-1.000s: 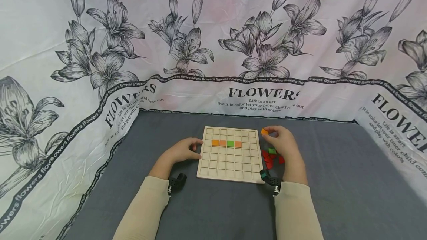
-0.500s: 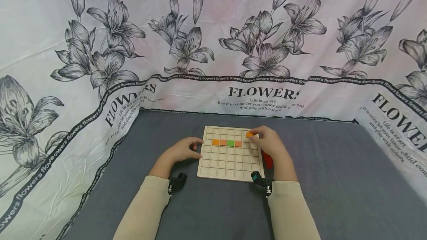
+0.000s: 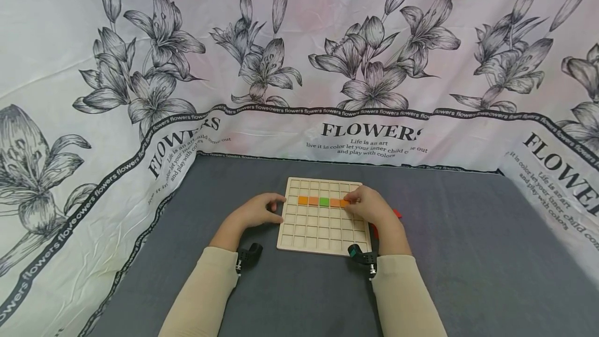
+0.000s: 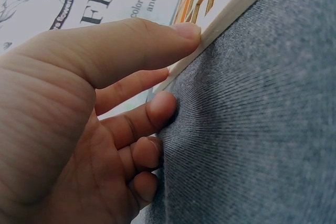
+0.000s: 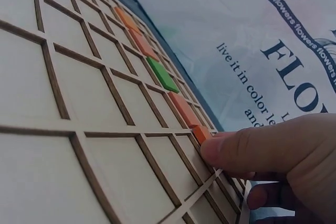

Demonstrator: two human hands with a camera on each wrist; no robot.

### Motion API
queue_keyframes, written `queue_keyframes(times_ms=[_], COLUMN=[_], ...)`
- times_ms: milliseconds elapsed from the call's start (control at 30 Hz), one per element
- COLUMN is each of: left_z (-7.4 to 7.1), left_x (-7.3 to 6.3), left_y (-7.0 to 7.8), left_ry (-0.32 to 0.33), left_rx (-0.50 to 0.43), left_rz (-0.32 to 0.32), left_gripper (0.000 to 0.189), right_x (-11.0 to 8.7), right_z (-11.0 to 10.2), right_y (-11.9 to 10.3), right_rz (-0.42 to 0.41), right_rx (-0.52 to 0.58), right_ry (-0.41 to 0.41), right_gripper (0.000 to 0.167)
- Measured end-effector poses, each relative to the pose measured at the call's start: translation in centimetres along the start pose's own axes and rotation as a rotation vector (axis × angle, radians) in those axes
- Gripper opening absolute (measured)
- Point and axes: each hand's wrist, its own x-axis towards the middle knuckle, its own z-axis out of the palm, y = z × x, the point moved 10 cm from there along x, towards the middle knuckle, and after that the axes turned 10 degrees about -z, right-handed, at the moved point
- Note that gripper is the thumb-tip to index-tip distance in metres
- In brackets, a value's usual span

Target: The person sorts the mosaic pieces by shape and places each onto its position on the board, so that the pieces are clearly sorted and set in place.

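A pale wooden grid board lies on the grey tablecloth. My right hand pinches an orange tile between thumb and fingers, down at a cell on the right of the board. This tile continues a row made of a bright orange tile, a salmon-orange tile, a green tile and another salmon-orange tile. At the board's left edge rests my left hand; its thumb and index fingertip touch the side, as the left wrist view shows, and the other fingers bend loosely.
Red tiles lie on the cloth right of the board, mostly hidden behind my right hand and wrist. Dark wrist cameras sit on both wrists. Behind the table hangs a white cloth printed with flowers and lettering.
My right hand has carried the orange tile from beyond the board's right edge leftward over it, then down to the row's right end. The left hand has stayed at the left edge.
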Motion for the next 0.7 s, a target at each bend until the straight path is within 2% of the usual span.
queue_keyframes(times_ms=[200, 433, 533, 700], left_z=[0.0, 0.1, 0.1, 0.0], left_x=[-0.1, 0.0, 0.0, -0.1], left_y=[0.1, 0.0, 0.0, 0.2], left_ry=[-0.004, -0.012, -0.011, -0.017], left_rx=[-0.002, -0.004, -0.006, -0.019], left_rz=[0.004, -0.009, -0.008, 0.002], left_gripper=[0.057, 0.058, 0.058, 0.059], right_x=[-0.2, -0.5, -0.5, -0.9], right_z=[-0.4, -1.1, -1.2, -1.8], right_y=[0.3, 0.3, 0.2, 0.4], right_rz=[0.043, 0.065, 0.052, 0.039], right_rx=[-0.039, -0.073, -0.051, 0.001], right_ry=[0.022, 0.065, 0.057, 0.047], right_gripper=[0.028, 0.013, 0.016, 0.029])
